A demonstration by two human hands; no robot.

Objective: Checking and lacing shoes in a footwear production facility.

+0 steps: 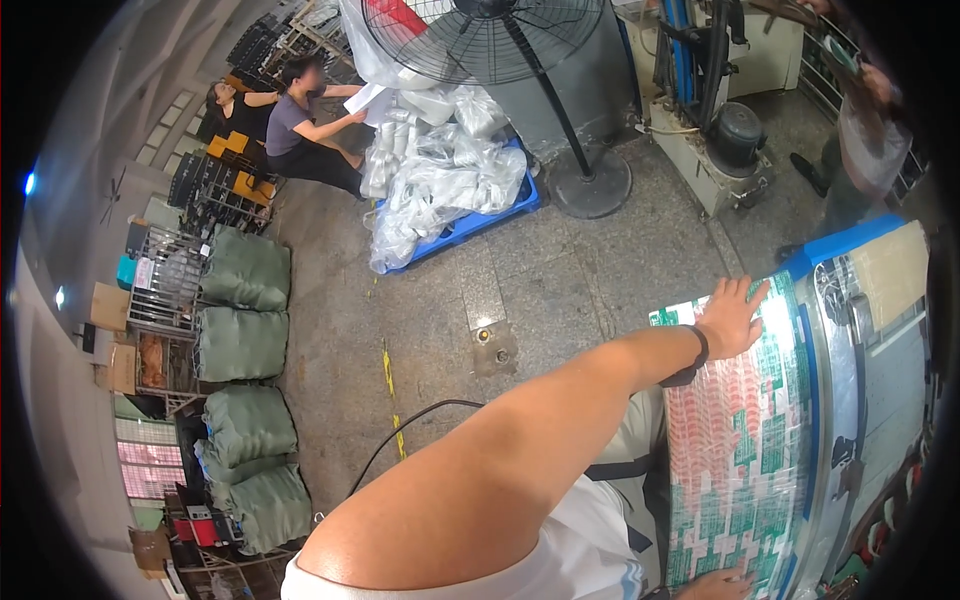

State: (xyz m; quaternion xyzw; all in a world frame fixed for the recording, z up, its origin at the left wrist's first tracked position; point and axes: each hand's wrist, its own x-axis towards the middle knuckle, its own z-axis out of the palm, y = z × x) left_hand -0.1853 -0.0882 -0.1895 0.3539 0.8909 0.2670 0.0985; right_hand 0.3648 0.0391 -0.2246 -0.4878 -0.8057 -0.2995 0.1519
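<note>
My left hand [732,318] lies with its fingers spread on the far end of a long glossy surface printed in green, white and red [735,430]. A dark band circles that wrist. At the lower edge my right hand [718,585] rests on the near end of the same surface, partly cut off by the picture's edge, its visible fingers stretched out. Neither hand holds anything. The surface looks like printed sheet under clear film; its exact kind I cannot make out. A blue strip [808,375] runs along its right side.
A standing fan [590,185] is ahead, beside a blue pallet [465,232] heaped with clear plastic bags [440,180]. Green sacks [245,345] line the left. Two people [300,125] are at the far left; another person [870,140] stands at far right near machinery [735,135]. A black cable [405,428] crosses the floor.
</note>
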